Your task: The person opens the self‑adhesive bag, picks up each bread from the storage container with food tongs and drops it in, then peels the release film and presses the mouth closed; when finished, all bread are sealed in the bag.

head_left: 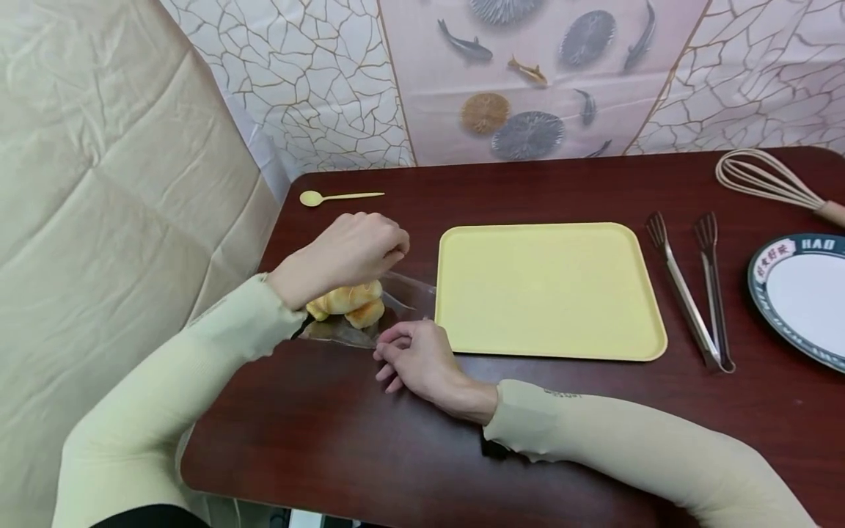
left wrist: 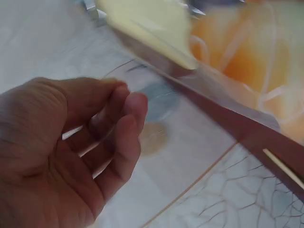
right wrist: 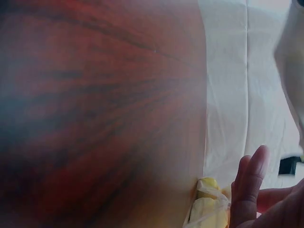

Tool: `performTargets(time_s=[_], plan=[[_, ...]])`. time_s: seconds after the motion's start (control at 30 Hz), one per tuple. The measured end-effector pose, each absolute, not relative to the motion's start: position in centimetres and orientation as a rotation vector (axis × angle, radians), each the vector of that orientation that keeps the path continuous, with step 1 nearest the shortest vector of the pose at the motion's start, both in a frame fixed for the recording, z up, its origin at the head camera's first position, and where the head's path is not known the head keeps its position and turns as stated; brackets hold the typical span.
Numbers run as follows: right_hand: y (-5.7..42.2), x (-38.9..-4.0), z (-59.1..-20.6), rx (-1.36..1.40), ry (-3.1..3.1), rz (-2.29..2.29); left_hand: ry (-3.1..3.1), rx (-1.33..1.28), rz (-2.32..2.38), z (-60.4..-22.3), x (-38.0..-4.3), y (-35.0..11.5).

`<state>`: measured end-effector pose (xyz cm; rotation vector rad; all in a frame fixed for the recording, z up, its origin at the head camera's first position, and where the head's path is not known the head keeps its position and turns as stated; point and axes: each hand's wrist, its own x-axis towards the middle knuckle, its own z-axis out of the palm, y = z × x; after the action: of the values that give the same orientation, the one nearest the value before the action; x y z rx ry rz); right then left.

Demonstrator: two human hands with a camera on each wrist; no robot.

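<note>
Golden bread rolls [head_left: 346,301] lie inside a clear plastic bag [head_left: 412,293] left of the yellow tray [head_left: 548,290]. My left hand [head_left: 366,246] is raised over the bag's far side, partly covering the rolls. In the left wrist view its fingers curl loosely, the thumb close to the index finger, with nothing visible between them; the rolls [left wrist: 237,47] appear beyond. My right hand [head_left: 419,359] is low at the bag's near right edge, beside the tray's corner. Its fingers are loosely bent in the right wrist view, close to the bagged rolls [right wrist: 206,213].
A small yellow spoon [head_left: 339,196] lies at the table's back left. Right of the tray are metal tongs [head_left: 693,315], a whisk [head_left: 769,180] and a green-rimmed plate [head_left: 805,293]. A cream padded cover [head_left: 132,183] hangs along the left side of the dark table [head_left: 317,433].
</note>
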<state>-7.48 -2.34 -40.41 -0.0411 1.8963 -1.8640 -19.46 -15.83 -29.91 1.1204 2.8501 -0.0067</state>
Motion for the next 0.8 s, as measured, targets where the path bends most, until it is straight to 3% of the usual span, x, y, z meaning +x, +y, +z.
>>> performTargets(time_s=[0.23, 0.8], plan=[[-2.5, -7.3, -40.6, -0.053, 1.891, -1.849, 2.476, 1.050, -0.129, -33.0, -22.4, -14.3], [-2.2, -7.2, -40.5, -0.055, 1.919, -1.836, 2.296, 1.097, -0.010, -34.4, -22.5, -13.2]])
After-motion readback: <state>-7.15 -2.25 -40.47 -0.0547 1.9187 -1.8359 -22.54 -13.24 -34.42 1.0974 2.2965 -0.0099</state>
